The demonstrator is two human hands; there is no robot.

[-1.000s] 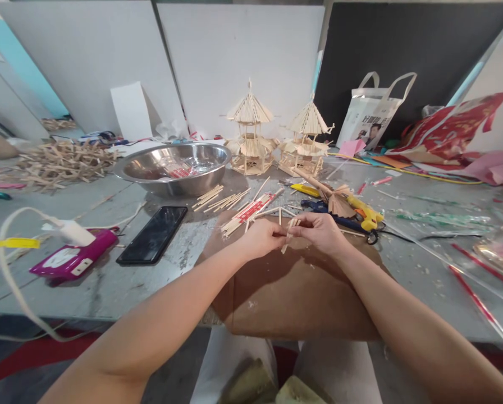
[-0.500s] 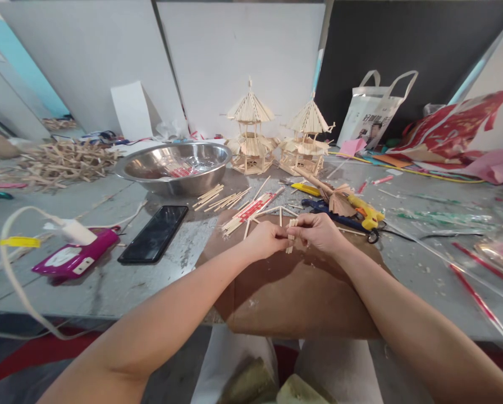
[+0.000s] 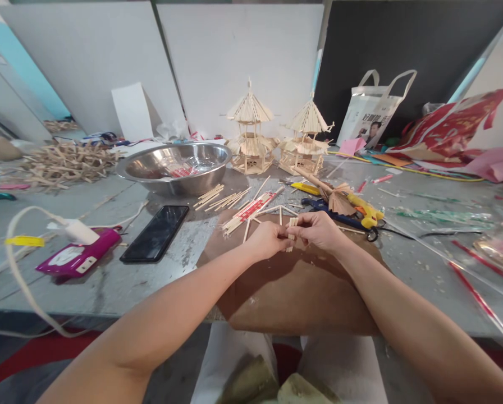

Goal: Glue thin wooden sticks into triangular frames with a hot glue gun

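Between my fingertips is a small bundle of short wooden sticks [image 3: 291,230], held upright over the brown board. My left hand [image 3: 270,240] pinches it from the left, and my right hand [image 3: 316,229] grips its upper part from the right. Both hands are closed, and the fingers cover much of the bundle. Just beyond them a thin stick frame [image 3: 280,214] lies on the brown board [image 3: 268,303], partly hidden by my hands. To its left are loose sticks with a red and white paper wrapper [image 3: 254,207].
Two stick pavilions [image 3: 250,132] stand at the back beside a steel basin [image 3: 175,168]. A yellow and blue glue gun [image 3: 365,212] and a yellow cutter [image 3: 305,188] lie right of the board. Leftward are a black phone [image 3: 155,233] and a purple power strip [image 3: 78,252] with a white cable.
Hardly anything differs. Both hands keep hold of the stick bundle in nearly the same spot, and the view has shifted very slightly.
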